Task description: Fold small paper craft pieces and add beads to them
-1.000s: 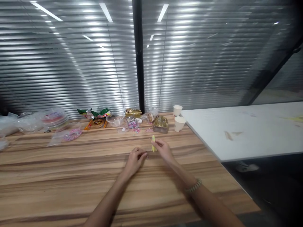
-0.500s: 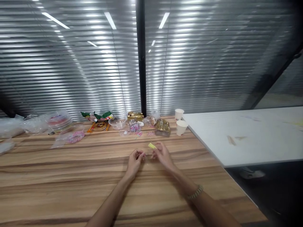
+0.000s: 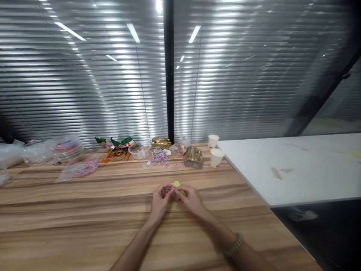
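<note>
Wood-grain bench (image 3: 70, 222) fills the lower frame, butted on its right against a white table (image 3: 296, 169). Slatted blinds behind glass span the back, split by a black post (image 3: 169, 71).

Clutter along the bench's far edge, left to right: clear plastic bags (image 3: 36, 152), bag of pink bits (image 3: 83, 168), green snack wrapper (image 3: 115, 142), clear plastic bowl (image 3: 139, 151), gold foil packet (image 3: 193, 157), two paper cups (image 3: 216, 157) at the white table's corner.

Both forearms reach in from the bottom edge; beaded bracelet (image 3: 235, 244) on the right wrist.

Left hand (image 3: 160, 198) and right hand (image 3: 189, 198) meet fingertip to fingertip mid-bench, fingers curled in and pinched together on a small yellow piece (image 3: 176, 184). It sits between the fingertips just above the bench, only its top showing. Too small to tell which hand carries the grip.
</note>
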`<state>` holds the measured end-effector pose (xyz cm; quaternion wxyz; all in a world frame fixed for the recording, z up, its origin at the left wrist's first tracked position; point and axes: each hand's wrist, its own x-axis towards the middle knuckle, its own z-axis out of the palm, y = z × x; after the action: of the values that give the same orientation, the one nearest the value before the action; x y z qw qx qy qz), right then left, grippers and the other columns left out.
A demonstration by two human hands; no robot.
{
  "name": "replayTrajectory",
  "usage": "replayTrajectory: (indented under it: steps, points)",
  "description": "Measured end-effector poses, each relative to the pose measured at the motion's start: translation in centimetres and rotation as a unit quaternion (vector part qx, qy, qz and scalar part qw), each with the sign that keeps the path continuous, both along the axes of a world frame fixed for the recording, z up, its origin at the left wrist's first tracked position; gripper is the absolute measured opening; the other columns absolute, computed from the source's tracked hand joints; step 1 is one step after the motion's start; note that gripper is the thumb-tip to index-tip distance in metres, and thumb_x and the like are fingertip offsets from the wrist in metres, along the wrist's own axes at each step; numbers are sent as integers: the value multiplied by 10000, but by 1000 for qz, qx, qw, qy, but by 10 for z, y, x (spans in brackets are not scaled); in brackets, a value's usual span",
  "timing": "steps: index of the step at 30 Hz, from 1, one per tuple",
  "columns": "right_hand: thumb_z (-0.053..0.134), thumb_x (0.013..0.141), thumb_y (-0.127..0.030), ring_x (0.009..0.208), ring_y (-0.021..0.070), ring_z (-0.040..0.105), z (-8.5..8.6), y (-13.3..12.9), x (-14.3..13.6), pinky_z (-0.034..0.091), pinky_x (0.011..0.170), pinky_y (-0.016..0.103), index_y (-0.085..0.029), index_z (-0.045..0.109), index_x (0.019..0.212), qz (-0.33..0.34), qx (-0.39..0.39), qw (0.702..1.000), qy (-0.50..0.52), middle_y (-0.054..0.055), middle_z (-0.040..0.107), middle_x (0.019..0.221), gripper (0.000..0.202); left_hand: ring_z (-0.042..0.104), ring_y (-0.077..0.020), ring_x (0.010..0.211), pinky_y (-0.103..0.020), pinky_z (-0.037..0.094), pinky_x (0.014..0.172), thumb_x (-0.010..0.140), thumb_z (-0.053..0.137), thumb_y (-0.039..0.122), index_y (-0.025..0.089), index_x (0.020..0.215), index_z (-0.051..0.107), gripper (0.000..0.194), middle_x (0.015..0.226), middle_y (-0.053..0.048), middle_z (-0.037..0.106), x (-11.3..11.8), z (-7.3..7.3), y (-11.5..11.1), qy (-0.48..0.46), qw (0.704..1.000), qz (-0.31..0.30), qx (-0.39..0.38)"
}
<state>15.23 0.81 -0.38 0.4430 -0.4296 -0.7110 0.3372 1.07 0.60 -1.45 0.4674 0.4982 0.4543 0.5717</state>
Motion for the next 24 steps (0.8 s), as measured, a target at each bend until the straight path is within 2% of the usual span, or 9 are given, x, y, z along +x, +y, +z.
replayTrajectory:
  steps: [4, 9, 14, 18, 21, 24]
  points:
    - [515, 779, -242, 773, 189, 596, -4, 1, -1, 435, 732, 293, -171, 677, 799, -38, 24, 999, -26, 65, 675, 819, 178, 604, -164, 731, -285, 486, 713, 631, 686, 289, 132, 841, 598, 278, 757, -52, 645, -1, -2, 1, 24, 999, -15, 15]
    - [532, 741, -190, 752, 180, 576, -4, 0, -1, 414, 710, 277, -172, 670, 744, -83, 79, 990, -86, 60, 662, 779, 139, 599, -155, 711, -281, 485, 698, 647, 669, 298, 124, 873, 603, 293, 764, -56, 642, 0, -1, 0, 52, 996, -73, 9]
    - [527, 732, -197, 658, 153, 565, 0, 1, -4, 407, 634, 237, -165, 658, 714, -76, 66, 992, -73, 45, 653, 718, 136, 589, -149, 745, -264, 465, 710, 608, 709, 308, 140, 850, 554, 333, 796, -47, 635, 1, 9, -5, -28, 996, -80, -9]
    - [507, 724, -164, 686, 168, 568, -2, 7, -7, 403, 646, 247, -163, 646, 691, -126, 78, 987, -61, 53, 642, 705, 143, 538, -94, 569, -201, 414, 550, 651, 672, 328, 153, 854, 541, 297, 675, 1, 599, 0, 15, -9, -93, 985, -135, -59]
    - [474, 745, -157, 730, 180, 569, -6, 9, -7, 407, 681, 267, -160, 651, 740, -147, 112, 982, -43, 68, 642, 760, 177, 417, -51, 411, -155, 283, 401, 710, 604, 367, 154, 839, 563, 252, 533, 42, 532, -6, 17, -8, -23, 981, -172, -81]
    - [447, 774, -167, 746, 190, 570, -9, 8, -7, 411, 691, 284, -163, 659, 794, -136, 116, 983, -34, 73, 640, 783, 212, 352, -39, 357, -155, 213, 358, 703, 603, 368, 148, 838, 577, 259, 548, 18, 579, -12, 19, -9, 64, 976, -187, -93]
